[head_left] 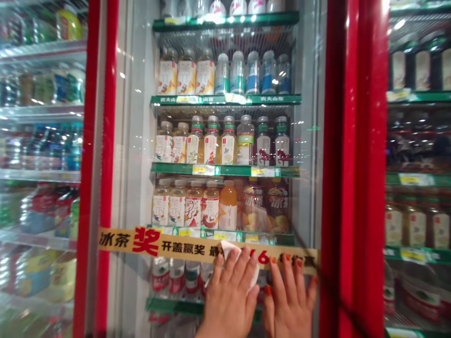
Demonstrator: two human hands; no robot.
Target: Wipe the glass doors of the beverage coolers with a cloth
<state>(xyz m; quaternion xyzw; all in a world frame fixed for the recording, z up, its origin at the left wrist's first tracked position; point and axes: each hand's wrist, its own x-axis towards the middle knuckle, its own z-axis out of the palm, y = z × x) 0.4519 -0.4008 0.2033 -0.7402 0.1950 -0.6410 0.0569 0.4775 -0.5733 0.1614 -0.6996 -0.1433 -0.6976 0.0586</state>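
My left hand (230, 293) holds a white cloth or tissue (230, 246) under its outstretched fingers, pressed flat against the glass door of a drinks cooler. Parts of the cloth show above the fingertips and beside the index finger; the rest is hidden. Close on its right, my right hand (291, 295) rests on the glass with fingers spread and nothing in it. Its fingertips overlap a tan strip with printed characters (183, 248) that runs across the door. The cloth covers part of that strip.
Behind the glass, green-edged shelves (225, 170) carry rows of bottled drinks (211, 146). Red frames (362, 164) stand on both sides of the door. More stocked cooler sections lie to the left, with bottles (65, 84), and to the right, with bottles (416, 227).
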